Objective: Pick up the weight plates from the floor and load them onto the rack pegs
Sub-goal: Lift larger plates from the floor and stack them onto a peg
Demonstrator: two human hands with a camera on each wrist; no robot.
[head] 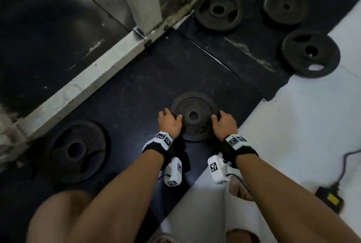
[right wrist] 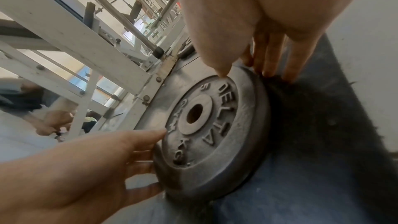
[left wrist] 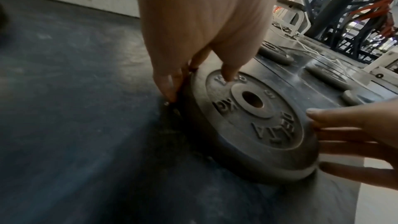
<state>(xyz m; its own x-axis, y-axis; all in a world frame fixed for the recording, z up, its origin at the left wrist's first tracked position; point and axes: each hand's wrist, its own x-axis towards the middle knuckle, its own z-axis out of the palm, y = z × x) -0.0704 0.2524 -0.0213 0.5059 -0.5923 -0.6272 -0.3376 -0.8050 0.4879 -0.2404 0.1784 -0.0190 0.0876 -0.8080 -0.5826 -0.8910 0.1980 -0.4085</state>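
The weight plate point(head: 194, 116) lies flat on the rubber mat point(head: 125, 94), between the hands: left hand point(head: 169, 122) and right hand point(head: 224, 122) pinch opposite rims, thumbs on top, fingertips at the underside.

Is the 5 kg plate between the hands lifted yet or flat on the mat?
Apparently flat: the 5 kg plate lies on the mat, left hand and right hand gripping its rim.

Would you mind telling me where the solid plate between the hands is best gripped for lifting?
Grip the solid plate by its outer rim, from opposite sides. Its face has only a small centre hole and no handle slots, and it lies flat on the mat. So the left hand and right hand likely need fingers under the edge, thumbs on top.
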